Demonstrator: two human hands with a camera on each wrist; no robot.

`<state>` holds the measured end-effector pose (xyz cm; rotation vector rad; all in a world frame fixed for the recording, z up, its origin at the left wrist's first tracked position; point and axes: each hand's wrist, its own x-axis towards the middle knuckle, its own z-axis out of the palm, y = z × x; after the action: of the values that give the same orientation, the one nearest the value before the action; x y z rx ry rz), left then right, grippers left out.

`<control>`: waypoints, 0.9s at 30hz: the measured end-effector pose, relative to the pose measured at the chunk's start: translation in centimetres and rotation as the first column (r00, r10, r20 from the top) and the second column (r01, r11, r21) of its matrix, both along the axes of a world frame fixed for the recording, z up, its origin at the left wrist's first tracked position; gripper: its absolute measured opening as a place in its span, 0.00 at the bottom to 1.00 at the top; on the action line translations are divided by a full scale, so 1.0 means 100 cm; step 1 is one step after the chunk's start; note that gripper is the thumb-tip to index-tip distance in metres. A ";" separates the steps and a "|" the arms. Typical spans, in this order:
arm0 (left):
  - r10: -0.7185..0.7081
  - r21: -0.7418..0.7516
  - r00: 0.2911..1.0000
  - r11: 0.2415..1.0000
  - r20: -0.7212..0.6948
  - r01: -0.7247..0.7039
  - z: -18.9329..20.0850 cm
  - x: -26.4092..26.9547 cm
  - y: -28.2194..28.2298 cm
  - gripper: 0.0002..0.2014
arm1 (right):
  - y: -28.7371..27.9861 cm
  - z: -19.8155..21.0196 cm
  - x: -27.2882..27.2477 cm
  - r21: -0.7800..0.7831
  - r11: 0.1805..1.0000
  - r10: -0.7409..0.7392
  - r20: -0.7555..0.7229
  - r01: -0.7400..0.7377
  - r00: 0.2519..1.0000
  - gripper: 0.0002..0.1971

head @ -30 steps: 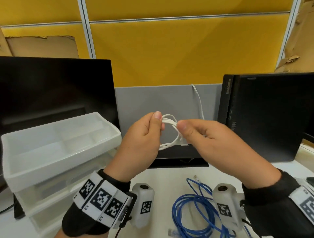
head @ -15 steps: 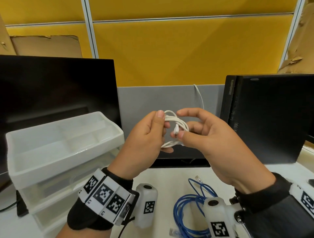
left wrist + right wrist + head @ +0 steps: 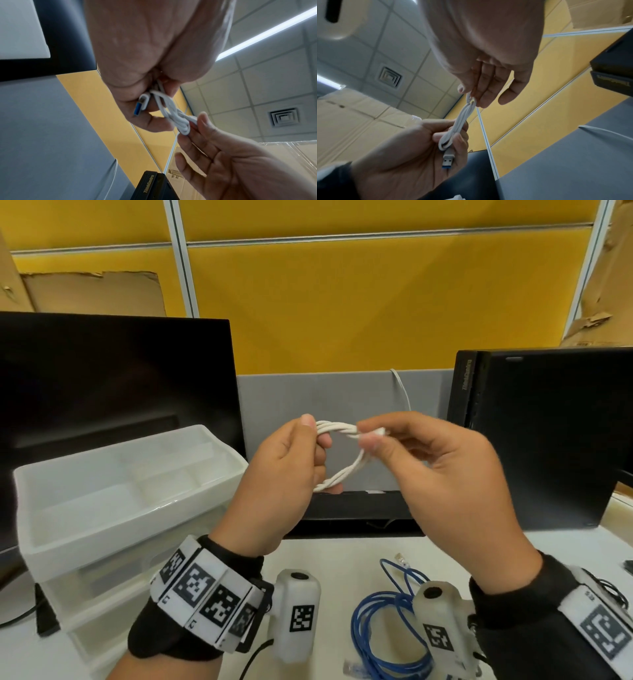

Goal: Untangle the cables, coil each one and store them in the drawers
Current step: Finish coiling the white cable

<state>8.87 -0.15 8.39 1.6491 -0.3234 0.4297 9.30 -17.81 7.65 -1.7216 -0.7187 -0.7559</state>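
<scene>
White cable, coiled small, hangs between the left hand, curled round one side with the USB plug by its fingers, and the right hand pinching the other; tuck the tail snugly, though its free end stays hidden.

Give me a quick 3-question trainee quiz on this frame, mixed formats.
1. True or false: the white cable is held by both the left hand and the right hand.
2. Where is the blue cable? A) in the top tray B) on the desk C) in the right hand
3. Fill in: the USB plug with the blue insert lies in the ___ hand.

Key: 1 true; 2 B; 3 left. The top tray of the drawer unit holds no cable.
</scene>
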 end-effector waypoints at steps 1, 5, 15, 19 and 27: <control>-0.007 0.015 1.000 1.000 0.014 0.006 0.000 -0.001 0.001 0.21 | -0.003 0.002 0.001 0.046 0.999 0.008 -0.005 -0.008 1.000 0.06; -0.007 0.113 0.997 0.994 0.076 -0.001 0.001 -0.003 0.006 0.20 | -0.010 0.005 0.003 0.154 0.981 0.135 -0.111 -0.117 0.985 0.08; 0.017 0.261 0.995 0.964 0.099 -0.043 -0.005 0.001 0.005 0.23 | 0.002 0.000 0.002 -0.142 0.985 0.050 -0.318 -0.099 0.947 0.09; -0.031 0.252 0.992 0.968 0.121 0.000 -0.004 0.003 0.014 0.19 | -0.007 0.006 0.002 -0.099 0.982 0.116 -0.342 -0.158 0.933 0.07; 0.069 0.178 0.993 0.980 0.094 -0.085 -0.009 0.008 0.016 0.14 | -0.016 0.009 0.006 -0.157 0.969 0.121 -0.375 -0.192 0.919 0.10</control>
<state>9.64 1.43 7.53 1.8285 -0.3736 0.5457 9.93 -19.40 8.52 -1.8836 -0.6767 -0.2485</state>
